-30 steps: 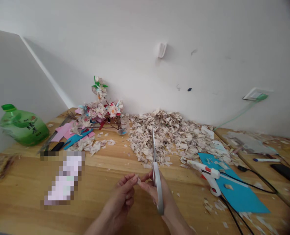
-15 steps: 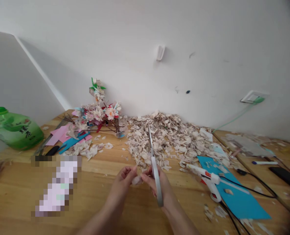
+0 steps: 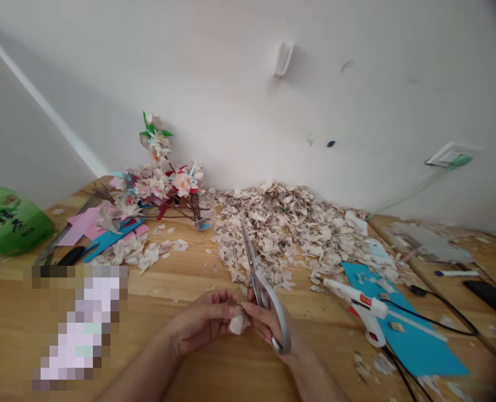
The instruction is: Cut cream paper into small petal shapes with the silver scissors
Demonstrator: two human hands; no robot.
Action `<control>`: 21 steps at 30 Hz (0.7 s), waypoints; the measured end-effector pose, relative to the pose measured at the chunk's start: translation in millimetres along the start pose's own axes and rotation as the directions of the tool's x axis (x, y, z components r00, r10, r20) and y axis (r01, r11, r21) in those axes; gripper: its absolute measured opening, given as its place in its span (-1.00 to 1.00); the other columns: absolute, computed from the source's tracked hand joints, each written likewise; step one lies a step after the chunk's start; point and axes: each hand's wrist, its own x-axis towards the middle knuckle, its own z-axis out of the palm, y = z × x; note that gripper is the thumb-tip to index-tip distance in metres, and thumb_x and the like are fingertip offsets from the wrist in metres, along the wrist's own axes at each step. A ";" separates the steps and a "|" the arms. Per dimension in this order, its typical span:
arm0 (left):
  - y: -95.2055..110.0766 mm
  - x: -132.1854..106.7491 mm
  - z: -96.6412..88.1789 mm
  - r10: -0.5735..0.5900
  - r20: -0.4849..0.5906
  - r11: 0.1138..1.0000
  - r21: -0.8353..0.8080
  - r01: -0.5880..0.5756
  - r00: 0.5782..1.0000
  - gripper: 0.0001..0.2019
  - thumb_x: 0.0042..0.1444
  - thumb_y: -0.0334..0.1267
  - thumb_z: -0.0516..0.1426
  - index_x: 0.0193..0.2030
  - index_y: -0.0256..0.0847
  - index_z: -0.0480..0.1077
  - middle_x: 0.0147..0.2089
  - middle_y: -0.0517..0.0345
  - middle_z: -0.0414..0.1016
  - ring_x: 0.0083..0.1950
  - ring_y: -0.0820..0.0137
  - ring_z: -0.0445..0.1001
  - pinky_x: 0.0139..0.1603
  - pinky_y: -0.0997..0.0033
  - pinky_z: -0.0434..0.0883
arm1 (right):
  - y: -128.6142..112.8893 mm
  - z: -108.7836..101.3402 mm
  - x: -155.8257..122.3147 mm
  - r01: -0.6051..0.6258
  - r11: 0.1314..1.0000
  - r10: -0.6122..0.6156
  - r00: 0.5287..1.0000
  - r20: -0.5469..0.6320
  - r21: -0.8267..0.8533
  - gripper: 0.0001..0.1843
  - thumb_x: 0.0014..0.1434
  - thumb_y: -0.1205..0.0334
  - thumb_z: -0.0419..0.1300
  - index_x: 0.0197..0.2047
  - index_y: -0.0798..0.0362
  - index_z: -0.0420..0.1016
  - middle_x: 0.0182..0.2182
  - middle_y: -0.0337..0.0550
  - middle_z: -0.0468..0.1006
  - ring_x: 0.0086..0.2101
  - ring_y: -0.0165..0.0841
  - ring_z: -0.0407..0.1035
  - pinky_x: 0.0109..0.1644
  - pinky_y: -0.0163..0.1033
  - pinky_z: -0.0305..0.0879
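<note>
- Close to the near edge of the wooden table (image 3: pixel 155 296), both hands meet over a small pale paper piece (image 3: pixel 238 324), soft-edged and crumpled, pinched between their fingertips.
- Left hand (image 3: pixel 203 321): fingers curled in, thumb and forefinger tips closed on the left side of the paper piece; the rest of the hand is loosely cupped above the wood.
- Right hand (image 3: pixel 268 329): fingers threaded through the grey loop handle of the scissors (image 3: pixel 261 290) and closed round it, with thumb and fingertips also touching the paper piece. The slim metal blades lie together and point away toward the wall.
- Beyond the blade tips lies a broad, flaky heap of paper scraps (image 3: pixel 289 229), cream and beige, ragged and petal-like.
- Left of the heap stands a cluster of paper flowers (image 3: pixel 164 184) on thin dark stems, with flat pink and blue card offcuts (image 3: pixel 101 234) beside it.
- At the far left edge sits a glossy green plastic bottle (image 3: pixel 5 220), partly cut off by the frame.
- To the right, a white glue gun (image 3: pixel 359 304) with red trim rests on a smooth blue sheet (image 3: pixel 415 340); a black cord trails from it.
- Further right lie a white pen (image 3: pixel 454 273) and a dark, flat object too blurred to identify.
</note>
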 end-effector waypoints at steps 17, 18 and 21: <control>3.7 -1.2 2.5 -0.060 0.075 0.996 -0.053 0.064 0.995 -0.72 -0.28 -0.53 0.27 -0.43 -0.27 0.28 -0.45 0.25 0.38 -0.40 0.54 0.39 -0.37 0.57 0.25 | -3.6 2.3 -6.6 -0.107 0.991 0.095 0.985 0.147 0.076 -0.61 -0.25 0.10 0.38 -0.45 0.03 0.26 -0.84 -0.58 0.17 -0.84 -0.70 -0.16 -0.79 -0.52 -0.25; 3.7 -1.2 2.4 -0.055 0.072 0.997 -0.053 0.059 0.996 -0.73 -0.27 -0.53 0.27 -0.43 -0.27 0.28 -0.44 0.23 0.39 -0.39 0.53 0.39 -0.36 0.56 0.25 | -3.4 1.9 -6.5 -0.111 0.992 0.101 0.984 0.146 0.067 -0.60 -0.26 0.09 0.38 -0.46 0.03 0.25 -0.84 -0.58 0.18 -0.84 -0.70 -0.16 -0.79 -0.52 -0.24; 3.7 -1.7 1.3 -0.051 0.073 0.997 -0.047 0.055 0.996 -0.73 -0.26 -0.54 0.26 -0.41 -0.26 0.30 -0.42 0.22 0.42 -0.39 0.54 0.40 -0.34 0.56 0.26 | -1.7 0.1 -5.4 -0.117 0.993 0.112 0.985 0.130 0.031 -0.55 -0.31 0.12 0.41 -0.44 0.03 0.24 -0.70 -0.52 0.34 -0.83 -0.72 -0.11 -0.80 -0.52 -0.22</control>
